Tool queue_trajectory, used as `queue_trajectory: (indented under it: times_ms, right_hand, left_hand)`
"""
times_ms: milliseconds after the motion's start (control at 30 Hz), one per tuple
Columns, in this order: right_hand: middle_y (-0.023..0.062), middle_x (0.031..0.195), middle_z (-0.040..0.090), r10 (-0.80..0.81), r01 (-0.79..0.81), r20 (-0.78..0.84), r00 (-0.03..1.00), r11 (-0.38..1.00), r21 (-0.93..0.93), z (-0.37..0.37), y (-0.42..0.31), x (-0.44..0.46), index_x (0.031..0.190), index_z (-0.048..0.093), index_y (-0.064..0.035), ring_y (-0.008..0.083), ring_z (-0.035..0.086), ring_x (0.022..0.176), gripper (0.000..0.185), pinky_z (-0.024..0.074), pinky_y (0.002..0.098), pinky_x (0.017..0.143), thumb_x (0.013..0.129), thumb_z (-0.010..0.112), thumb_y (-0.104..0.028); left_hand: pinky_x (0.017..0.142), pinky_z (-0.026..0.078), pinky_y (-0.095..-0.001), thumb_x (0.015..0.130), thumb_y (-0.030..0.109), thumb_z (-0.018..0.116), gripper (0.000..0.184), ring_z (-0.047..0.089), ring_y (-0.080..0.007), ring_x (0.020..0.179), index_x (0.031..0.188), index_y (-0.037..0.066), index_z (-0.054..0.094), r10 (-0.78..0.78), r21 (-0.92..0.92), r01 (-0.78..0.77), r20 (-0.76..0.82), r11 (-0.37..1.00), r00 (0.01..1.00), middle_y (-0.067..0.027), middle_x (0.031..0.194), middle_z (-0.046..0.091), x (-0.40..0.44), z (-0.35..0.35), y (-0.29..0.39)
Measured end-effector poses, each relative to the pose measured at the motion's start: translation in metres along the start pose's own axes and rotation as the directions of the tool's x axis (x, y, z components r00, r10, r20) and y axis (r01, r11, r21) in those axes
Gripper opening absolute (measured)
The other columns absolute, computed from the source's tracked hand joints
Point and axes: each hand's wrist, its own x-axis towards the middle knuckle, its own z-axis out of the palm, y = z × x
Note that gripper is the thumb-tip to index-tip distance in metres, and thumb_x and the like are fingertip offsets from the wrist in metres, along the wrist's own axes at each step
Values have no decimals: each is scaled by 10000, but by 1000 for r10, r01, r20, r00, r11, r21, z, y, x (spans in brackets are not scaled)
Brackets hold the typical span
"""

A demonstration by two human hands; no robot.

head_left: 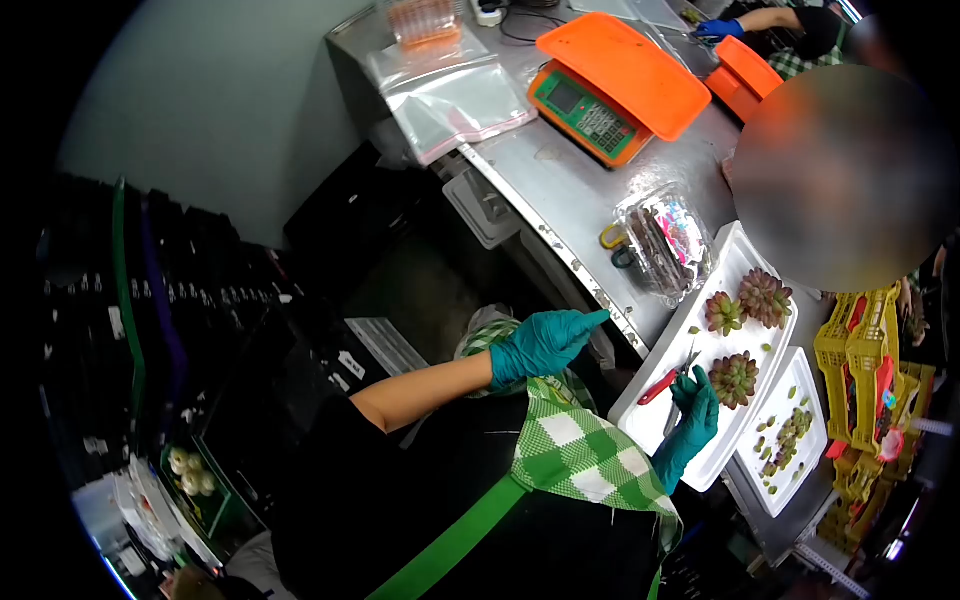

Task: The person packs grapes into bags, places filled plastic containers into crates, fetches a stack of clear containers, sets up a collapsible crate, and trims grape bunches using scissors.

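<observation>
1. Right hand, teal-gloved: fingers bent over the white foam-like tray; I cannot tell whether they grip anything. The red-handled cutting tool lies just beside the fingertips, probably so it is quick to pick up.
2. Left hand, also gloved: fingers drawn together short of the table edge; whether they pinch anything, I cannot tell.
3. Just beyond the right fingers, 1 rosette succulent sits on the tray. Farther off are 2 more, the greener rosette and the redder rosette; the raised rim likely keeps dropped leaves contained.
4. Past the tray, away from the right fingers, a second white tray holds loose small cuttings, seemingly kept apart from the rosettes.
5. Beyond the left fingers: yellow-and-black-handled scissors beside a clear clamshell. Its pink label is unreadable.
6. Farthest: an orange scale, keypad lettering too small; no brand legible.
</observation>
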Motion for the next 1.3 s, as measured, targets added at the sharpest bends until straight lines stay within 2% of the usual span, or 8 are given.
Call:
queue_trajectory:
  times_ms: [433, 567, 633, 767, 933, 1200, 1267, 1300]
  right_hand:
    - [119, 842, 622, 81, -104, 238, 968, 991, 86, 72, -8, -13, 1041, 542, 42, 159, 599, 715, 281, 484, 260, 674, 887, 447, -173]
    - [110, 900, 608, 112, -155, 252, 961, 975, 157, 88, -17, -9, 1052, 539, 22, 153, 589, 776, 269, 479, 260, 720, 889, 451, -174]
    - [101, 873, 610, 68, -116, 262, 963, 978, 173, 91, -7, -7, 1059, 541, 13, 148, 584, 779, 272, 470, 254, 731, 893, 440, -177]
    - [104, 864, 610, 44, -65, 92, 995, 969, 238, 87, -20, -25, 1063, 540, 23, 140, 583, 783, 260, 472, 241, 735, 882, 456, -143]
    - [98, 853, 612, 82, -33, -172, 982, 962, 271, 29, -17, -63, 1053, 544, 25, 126, 581, 789, 247, 472, 235, 747, 877, 454, -123]
    - [79, 806, 619, -6, 127, -524, 851, 973, 195, -94, -3, -158, 1016, 560, 17, 118, 584, 722, 225, 479, 234, 681, 872, 466, -129]
    - [75, 794, 626, -26, 134, -605, 796, 982, 133, -129, 10, -188, 1006, 567, 8, 119, 592, 710, 221, 482, 232, 667, 869, 467, -134]
    - [79, 799, 626, -32, 137, -644, 764, 984, 114, -145, 15, -205, 1006, 565, 8, 125, 595, 713, 225, 482, 234, 668, 872, 463, -142]
  left_hand:
    - [683, 479, -258, 808, 42, 514, 396, 591, -170, 751, 1195, 116, 469, -303, -148, 291, -61, 945, 951, -96, 880, 602, -29, -38, -7]
    - [679, 475, -238, 818, 35, 517, 378, 581, -109, 744, 1189, 105, 487, -304, -202, 295, -17, 934, 953, -76, 895, 617, -19, -43, -34]
    - [608, 468, -264, 810, 52, 540, 326, 592, -155, 689, 1134, 79, 530, -256, -239, 242, -31, 941, 966, -99, 845, 623, -17, -38, -53]
    - [584, 447, -232, 817, 34, 523, 333, 557, -93, 656, 1147, 79, 527, -224, -340, 275, 182, 899, 957, -70, 761, 619, -1, -34, -55]
    - [439, 372, -215, 815, 18, 521, 288, 447, -53, 465, 1089, 85, 577, -7, -338, 80, 214, 938, 977, -2, 564, 506, 13, -9, -13]
    - [422, 369, -212, 834, 30, 490, 262, 434, -67, 440, 1082, 46, 574, 286, -513, -118, 262, 850, 922, -17, 563, 521, -27, 78, 78]
    - [430, 371, -225, 817, 8, 498, 263, 436, -78, 443, 1059, 50, 591, 310, -575, -53, 359, 816, 880, -32, 565, 531, -44, 107, 101]
    - [438, 374, -233, 806, -12, 489, 270, 445, -85, 453, 1043, 51, 601, 414, -587, -174, 304, 791, 858, -35, 572, 534, -51, 115, 132]
